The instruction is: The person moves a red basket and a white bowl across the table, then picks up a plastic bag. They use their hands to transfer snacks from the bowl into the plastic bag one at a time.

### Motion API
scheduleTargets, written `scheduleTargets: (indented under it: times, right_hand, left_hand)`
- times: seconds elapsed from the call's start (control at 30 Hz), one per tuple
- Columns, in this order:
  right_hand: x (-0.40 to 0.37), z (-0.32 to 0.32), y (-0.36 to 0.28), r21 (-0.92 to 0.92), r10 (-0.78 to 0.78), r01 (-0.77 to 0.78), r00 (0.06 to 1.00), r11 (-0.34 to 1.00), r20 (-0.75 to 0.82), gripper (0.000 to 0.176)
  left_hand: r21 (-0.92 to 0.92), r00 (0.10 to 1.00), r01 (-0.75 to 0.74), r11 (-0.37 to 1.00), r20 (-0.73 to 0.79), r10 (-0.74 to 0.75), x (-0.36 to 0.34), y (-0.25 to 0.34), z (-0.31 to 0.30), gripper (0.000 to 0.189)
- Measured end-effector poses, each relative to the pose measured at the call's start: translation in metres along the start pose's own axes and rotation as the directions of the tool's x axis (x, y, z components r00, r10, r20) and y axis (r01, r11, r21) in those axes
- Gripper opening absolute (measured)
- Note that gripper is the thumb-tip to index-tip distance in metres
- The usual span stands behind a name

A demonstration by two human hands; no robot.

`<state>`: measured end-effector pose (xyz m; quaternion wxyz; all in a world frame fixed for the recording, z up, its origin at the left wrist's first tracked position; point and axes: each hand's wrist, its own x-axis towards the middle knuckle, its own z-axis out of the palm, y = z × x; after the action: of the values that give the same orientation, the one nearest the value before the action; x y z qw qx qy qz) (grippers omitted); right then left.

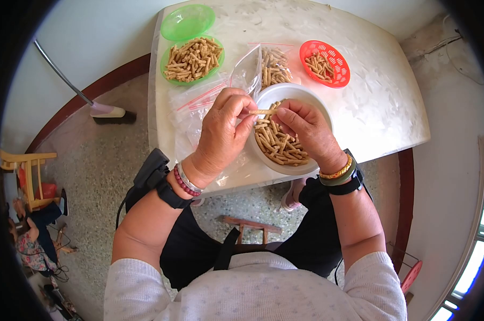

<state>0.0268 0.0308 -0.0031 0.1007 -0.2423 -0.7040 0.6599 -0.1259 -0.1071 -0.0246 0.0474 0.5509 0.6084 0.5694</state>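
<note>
Above a white bowl [284, 170], my left hand [226, 125] and my right hand [306, 125] pinch opposite ends of a short tan stick [263, 112], which looks like a dry snack or root piece. It lies roughly level between the fingertips. Below it, many similar sticks [281, 148] fill the bowl. Just behind the bowl is a clear zip bag [275, 67] with more sticks inside. Several flat clear bags [191, 115] with red seal strips lie beside and under my left hand.
At the table's far left, a green bowl [165, 74] holds a heap of sticks, with a green lid or plate [188, 21] behind. A red basket [341, 56] with some sticks stands back right. A broom [111, 113], wooden chair [36, 166] and another person [36, 241] are leftward.
</note>
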Motion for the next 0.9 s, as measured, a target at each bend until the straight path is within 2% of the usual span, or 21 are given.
scheduleTargets:
  times: [0.07,0.17,0.23,0.27,0.3,0.33,0.37,0.43,0.47,0.53,0.57,0.63,0.67,0.83,0.9]
  right_hand:
    - [0.000,0.000,-0.001,0.010,-0.009,0.009,1.000,1.000,0.004,0.026]
    - [0.000,0.002,-0.001,0.111,-0.095,0.104,0.992,0.988,-0.079,0.016]
    - [0.001,0.009,0.001,0.051,-0.235,0.264,0.921,0.963,-0.311,0.010]
    - [0.002,0.008,0.000,0.051,-0.236,0.264,0.921,0.963,-0.310,0.010]
    - [0.003,0.007,-0.001,-0.156,-0.415,0.384,0.845,0.910,-0.338,0.010]
    - [0.004,0.006,-0.001,-0.358,-0.583,0.474,0.745,0.805,-0.324,0.012]
    - [0.003,0.007,-0.006,-0.357,-0.583,0.475,0.745,0.804,-0.323,0.012]
    - [0.000,0.011,-0.019,-0.524,-0.705,0.528,0.675,0.668,-0.219,0.013]
    - [0.002,0.011,-0.019,-0.524,-0.705,0.528,0.674,0.668,-0.219,0.013]
    - [0.009,0.010,-0.018,-0.509,-0.783,0.652,0.617,0.562,-0.075,0.012]
    - [0.009,0.012,-0.019,-0.509,-0.784,0.652,0.616,0.561,-0.075,0.012]
    - [0.010,0.014,-0.023,-0.555,-0.670,0.523,0.738,0.647,-0.086,0.011]
    - [0.010,0.011,-0.024,-0.648,-0.643,0.458,0.763,0.608,-0.065,0.010]
    - [0.015,0.004,-0.018,-0.665,-0.643,0.391,0.745,0.636,-0.177,0.009]
    - [0.015,0.002,-0.016,-0.567,-0.631,0.422,0.738,0.707,-0.238,0.009]
  left_hand:
    - [-0.003,0.999,0.039,0.999,-0.012,-0.039,0.001,0.006,0.000,0.026]
    - [0.018,0.997,0.078,0.997,0.010,-0.078,0.001,0.005,-0.003,0.025]
    - [0.045,0.996,0.079,0.996,0.045,-0.081,0.000,0.004,-0.005,0.024]
    - [0.121,0.996,0.001,0.993,0.088,-0.011,-0.001,0.004,-0.004,0.022]
    - [0.194,0.989,-0.080,0.978,0.136,0.054,-0.002,0.006,-0.004,0.020]
    - [0.189,0.987,-0.115,0.975,0.130,0.091,-0.003,0.009,-0.002,0.018]
    - [0.190,0.988,-0.114,0.975,0.129,0.091,-0.003,0.012,-0.001,0.018]
    - [0.264,0.972,-0.193,0.945,0.183,0.148,-0.005,0.016,0.000,0.019]
    - [0.276,0.971,-0.201,0.940,0.185,0.153,-0.007,0.016,0.001,0.020]
    - [0.282,0.968,-0.222,0.934,0.183,0.174,-0.009,0.015,0.003,0.020]
    - [0.288,0.964,-0.242,0.927,0.180,0.195,-0.009,0.014,0.003,0.020]
    - [0.278,0.957,-0.242,0.930,0.228,0.180,-0.010,0.014,0.002,0.020]
    - [0.268,0.947,-0.240,0.933,0.276,0.165,-0.011,0.014,0.002,0.019]
    - [0.286,0.959,-0.195,0.938,0.257,0.121,-0.008,0.014,-0.002,0.020]
    - [0.306,0.964,-0.162,0.938,0.250,0.085,-0.005,0.012,-0.004,0.021]
